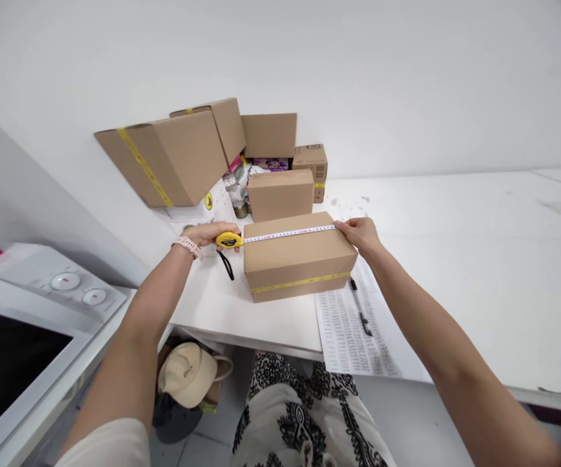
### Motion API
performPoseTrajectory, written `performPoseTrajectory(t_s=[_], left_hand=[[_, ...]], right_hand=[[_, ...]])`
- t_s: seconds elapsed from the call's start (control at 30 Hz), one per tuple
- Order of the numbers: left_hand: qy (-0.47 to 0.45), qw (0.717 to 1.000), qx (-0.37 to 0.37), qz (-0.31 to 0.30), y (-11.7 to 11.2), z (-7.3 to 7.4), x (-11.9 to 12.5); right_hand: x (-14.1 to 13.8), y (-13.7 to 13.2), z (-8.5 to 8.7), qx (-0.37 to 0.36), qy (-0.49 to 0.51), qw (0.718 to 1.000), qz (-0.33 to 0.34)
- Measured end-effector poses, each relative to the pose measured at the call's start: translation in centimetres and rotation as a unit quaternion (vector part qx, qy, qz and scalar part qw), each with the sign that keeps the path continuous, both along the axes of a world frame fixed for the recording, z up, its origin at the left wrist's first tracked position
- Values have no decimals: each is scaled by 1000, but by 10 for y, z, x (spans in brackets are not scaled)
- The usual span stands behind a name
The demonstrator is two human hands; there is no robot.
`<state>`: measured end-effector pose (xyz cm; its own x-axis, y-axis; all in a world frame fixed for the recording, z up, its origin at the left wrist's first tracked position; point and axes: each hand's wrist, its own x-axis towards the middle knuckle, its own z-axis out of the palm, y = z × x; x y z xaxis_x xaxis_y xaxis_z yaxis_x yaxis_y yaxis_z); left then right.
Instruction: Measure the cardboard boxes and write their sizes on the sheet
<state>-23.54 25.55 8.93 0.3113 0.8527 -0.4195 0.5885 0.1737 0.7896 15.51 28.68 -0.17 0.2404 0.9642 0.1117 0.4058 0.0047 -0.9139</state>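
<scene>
A closed cardboard box (299, 254) with a yellow tape strip along its front lies on the white table in front of me. Just off its left end, my left hand (216, 234) is closed around a yellow tape measure (229, 240), whose black wrist strap dangles below. The white tape blade (287, 233) is drawn out across the box's top from left to right. At the top's right edge, my right hand (359, 232) pinches the blade's end against the box.
Behind stand a smaller cardboard box (283, 198), a printed carton (312, 162) and large boxes (163, 159) leaning on the wall. Printed sheets (338, 324) with a black pen (362, 310) lie front right. A microwave (41, 337) stands left; a beige cap (187, 373) sits below the table (479, 259).
</scene>
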Motion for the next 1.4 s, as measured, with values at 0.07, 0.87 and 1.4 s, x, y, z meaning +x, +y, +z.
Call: performPoseTrajectory(t_s=[0.07, 0.87, 1.4], left_hand=[[31, 999, 38, -6, -7, 16, 5], [-487, 851, -93, 171, -218, -70, 239], [-516, 833, -83, 183, -254, -74, 259]], right_hand=[[-1, 0, 12, -8, 10, 1000, -4], [-70, 33, 56, -15, -2, 964, 266], [-68, 36, 57, -67, -48, 966, 246]])
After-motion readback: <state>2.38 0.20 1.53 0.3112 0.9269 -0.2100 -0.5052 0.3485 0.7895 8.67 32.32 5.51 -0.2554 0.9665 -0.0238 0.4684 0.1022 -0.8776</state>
